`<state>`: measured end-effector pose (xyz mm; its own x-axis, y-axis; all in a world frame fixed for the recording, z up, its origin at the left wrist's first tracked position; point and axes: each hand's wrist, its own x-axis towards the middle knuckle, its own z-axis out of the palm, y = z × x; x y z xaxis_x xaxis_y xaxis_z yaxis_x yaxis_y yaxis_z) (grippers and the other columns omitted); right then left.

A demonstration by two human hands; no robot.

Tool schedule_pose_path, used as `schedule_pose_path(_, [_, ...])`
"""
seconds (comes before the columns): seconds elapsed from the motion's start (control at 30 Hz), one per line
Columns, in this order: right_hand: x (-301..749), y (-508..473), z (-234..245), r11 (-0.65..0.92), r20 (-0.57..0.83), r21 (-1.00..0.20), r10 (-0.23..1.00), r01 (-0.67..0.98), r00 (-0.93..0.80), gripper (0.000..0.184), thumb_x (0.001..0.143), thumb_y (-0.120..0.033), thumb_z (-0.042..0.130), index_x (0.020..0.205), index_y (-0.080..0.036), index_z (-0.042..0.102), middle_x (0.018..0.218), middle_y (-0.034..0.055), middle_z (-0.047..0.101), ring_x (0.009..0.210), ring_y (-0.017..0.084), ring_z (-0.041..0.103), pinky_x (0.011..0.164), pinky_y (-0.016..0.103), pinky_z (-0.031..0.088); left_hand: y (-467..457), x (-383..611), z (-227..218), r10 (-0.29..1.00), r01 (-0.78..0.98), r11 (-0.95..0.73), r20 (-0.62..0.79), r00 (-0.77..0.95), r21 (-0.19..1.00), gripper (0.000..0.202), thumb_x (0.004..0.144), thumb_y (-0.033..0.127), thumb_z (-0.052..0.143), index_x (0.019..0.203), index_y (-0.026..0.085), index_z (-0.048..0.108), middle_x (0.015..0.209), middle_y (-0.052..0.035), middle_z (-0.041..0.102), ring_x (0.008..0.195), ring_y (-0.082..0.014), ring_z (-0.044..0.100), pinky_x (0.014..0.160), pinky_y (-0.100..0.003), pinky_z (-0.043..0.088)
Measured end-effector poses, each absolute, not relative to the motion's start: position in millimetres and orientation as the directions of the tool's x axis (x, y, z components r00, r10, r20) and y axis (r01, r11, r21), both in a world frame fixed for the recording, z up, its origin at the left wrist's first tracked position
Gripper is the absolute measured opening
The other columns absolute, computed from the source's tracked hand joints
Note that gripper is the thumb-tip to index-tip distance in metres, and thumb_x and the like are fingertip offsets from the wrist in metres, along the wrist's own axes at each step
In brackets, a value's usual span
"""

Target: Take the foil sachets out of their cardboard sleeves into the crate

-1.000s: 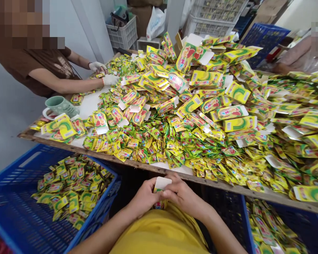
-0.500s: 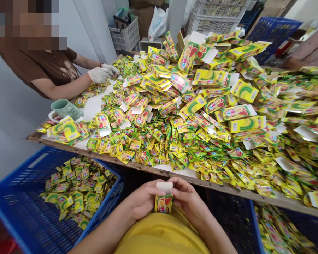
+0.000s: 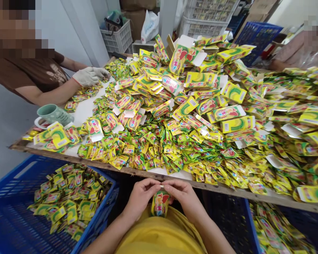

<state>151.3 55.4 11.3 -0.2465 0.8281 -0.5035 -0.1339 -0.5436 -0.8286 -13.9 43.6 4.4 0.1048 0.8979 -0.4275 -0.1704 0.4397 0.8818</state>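
1. Nearest is the wearer's yellow cloth shirt (image 3: 159,241); just in front of it the small yellow-and-green printed cardboard box (image 3: 160,205) is held upright, its red-and-white lettering running lengthwise.
2. The left hand (image 3: 141,195) grasps the box at its upper left corner, thumb and fingers pinching near the top edge.
3. The right hand (image 3: 184,195) grips the upper right corner in the same way, the thumbs close together at the pale top flap.
4. Below the table, to the left, a blue slatted plastic crate (image 3: 9,215) holds a pile of yellow-and-green packs (image 3: 69,201); to the right, a second blue plastic crate (image 3: 251,227) holds more.
5. Beyond the hands runs the worn wooden table edge (image 3: 144,173), with loose shiny yellow-and-green sachets (image 3: 172,146) heaped behind it.
6. On and behind the sachets rises a mound of yellow printed cartons (image 3: 201,79), many with white flaps open.
7. At the table's left stands a pale green ceramic mug (image 3: 54,114); past it, a co-worker's white-gloved hands (image 3: 87,76) are over the packs.
8. Farthest back are stacked white plastic crates (image 3: 205,26) and a white plastic bag (image 3: 149,26).
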Motion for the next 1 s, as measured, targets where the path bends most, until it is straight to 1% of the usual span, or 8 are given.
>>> schedule_pose_path(0.17, [150,56,5,-0.553,-0.516,-0.817,0.827,-0.162,-0.222,0.032,0.06,-0.041,0.082,0.074,-0.014,0.073,0.061,0.0019,0.066,0.051,0.009,0.052,0.044,0.019,0.044,43,-13,0,0.923,-0.057,0.38,-0.374,0.091,0.923,0.017,0.075,0.031,0.069,0.081,0.015,0.069,0.074,-0.0026,0.067,0.069,-0.0146,0.058,0.065,-0.023,0.044])
schedule_pose_path(0.27, [151,52,2,-0.53,-0.497,-0.83,0.843,-0.171,-0.205,0.029,0.06,-0.04,0.083,0.072,-0.015,0.074,0.061,0.0019,0.067,0.051,0.01,0.055,0.046,0.021,0.047,42,-16,-5,0.967,0.05,0.233,-0.237,0.089,0.971,0.014,0.075,0.029,0.07,0.072,0.015,0.068,0.069,-0.0023,0.064,0.066,-0.0143,0.057,0.063,-0.023,0.043])
schedule_pose_path(0.4, [154,45,-1,-0.518,-0.478,-0.842,0.846,-0.152,-0.235,0.029,0.057,-0.038,0.084,0.074,-0.017,0.075,0.064,0.0021,0.068,0.055,0.013,0.059,0.05,0.024,0.05,37,-20,-8,0.987,0.062,0.087,-0.094,0.129,0.994,0.013,0.076,0.028,0.071,0.07,0.016,0.069,0.078,-0.006,0.067,0.074,-0.0174,0.061,0.069,-0.026,0.046])
schedule_pose_path(0.53, [158,38,-6,-0.419,-0.4,-0.906,0.895,-0.064,-0.2,0.027,0.066,-0.041,0.078,0.082,-0.019,0.075,0.066,0.0029,0.067,0.056,0.014,0.059,0.05,0.025,0.05,34,-22,-6,0.976,0.122,0.107,-0.128,0.177,0.987,0.015,0.076,0.03,0.071,0.087,0.019,0.074,0.079,-0.0057,0.067,0.071,-0.0167,0.06,0.065,-0.025,0.045])
schedule_pose_path(0.63, [163,34,-6,-0.19,-0.205,-0.977,0.96,0.093,-0.192,0.019,0.073,-0.037,0.074,0.084,-0.022,0.076,0.078,0.0056,0.067,0.068,0.017,0.061,0.057,0.027,0.05,31,-24,-7,0.964,0.138,0.073,-0.105,0.244,0.988,0.021,0.079,0.03,0.068,0.097,0.021,0.075,0.083,-0.0075,0.069,0.076,-0.0179,0.062,0.07,-0.027,0.047])
schedule_pose_path(0.73, [170,29,-1,0.002,-0.052,-0.976,0.969,0.219,-0.242,0.016,0.078,-0.032,0.07,0.091,-0.024,0.076,0.086,0.0071,0.066,0.079,0.019,0.061,0.065,0.029,0.05,27,-26,-7,0.94,0.089,0.047,-0.074,0.334,0.995,0.025,0.076,0.028,0.071,0.101,0.022,0.074,0.091,-0.0093,0.071,0.085,-0.0204,0.064,0.078,-0.029,0.048])
schedule_pose_path(0.83, [172,26,4,-0.005,-0.067,-0.971,0.965,0.24,-0.252,0.018,0.081,-0.031,0.067,0.096,-0.024,0.074,0.087,0.0068,0.065,0.078,0.019,0.061,0.066,0.028,0.049,24,-26,-4,0.937,0.085,0.101,-0.123,0.326,0.991,0.025,0.079,0.028,0.068,0.102,0.021,0.073,0.096,-0.009,0.071,0.088,-0.0207,0.064,0.08,-0.029,0.047])
schedule_pose_path(1.0, [166,31,6,-0.113,-0.14,-0.981,0.975,0.159,-0.173,0.012,0.078,-0.032,0.07,0.083,-0.022,0.074,0.08,0.0049,0.063,0.072,0.017,0.058,0.062,0.027,0.047,30,-18,8,0.929,0.063,0.255,-0.262,0.26,0.965,0.019,0.082,0.031,0.062,0.091,0.017,0.072,0.081,-0.0045,0.071,0.072,-0.0164,0.062,0.066,-0.023,0.045])
